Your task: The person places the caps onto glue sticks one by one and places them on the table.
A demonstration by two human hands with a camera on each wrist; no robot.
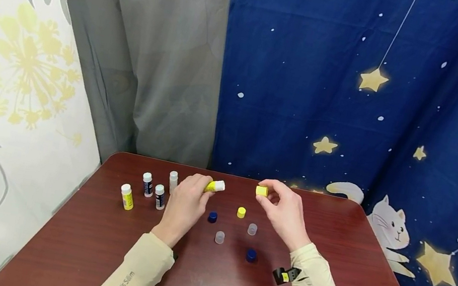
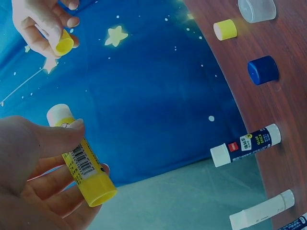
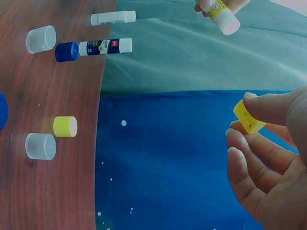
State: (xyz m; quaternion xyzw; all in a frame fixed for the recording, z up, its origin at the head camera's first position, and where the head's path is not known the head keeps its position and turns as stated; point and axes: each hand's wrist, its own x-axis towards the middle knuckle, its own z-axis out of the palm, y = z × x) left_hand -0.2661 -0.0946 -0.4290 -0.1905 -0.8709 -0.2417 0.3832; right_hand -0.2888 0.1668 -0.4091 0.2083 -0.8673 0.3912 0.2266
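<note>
My left hand (image 1: 187, 201) grips a yellow glue stick (image 2: 86, 165) above the table, its white end tilted up toward the right hand. Thumb and fingers wrap its printed label in the left wrist view. Across from it, my right hand (image 1: 284, 215) pinches a yellow cap (image 3: 248, 117) between thumb and fingertips. Cap and glue stick are apart. Below the hands lie another yellow cap (image 1: 241, 212), a dark blue cap (image 1: 213, 217), a second blue cap (image 1: 251, 255), a clear cap (image 1: 219, 237) and another clear cap (image 1: 252, 229).
At the table's left stand several capless glue sticks: a yellow one (image 1: 127, 197), a dark blue one (image 1: 147, 184), another dark blue one (image 1: 159, 197) and a white one (image 1: 173, 182). Curtains (image 1: 292, 98) hang just behind the far edge of the brown table (image 1: 99, 253).
</note>
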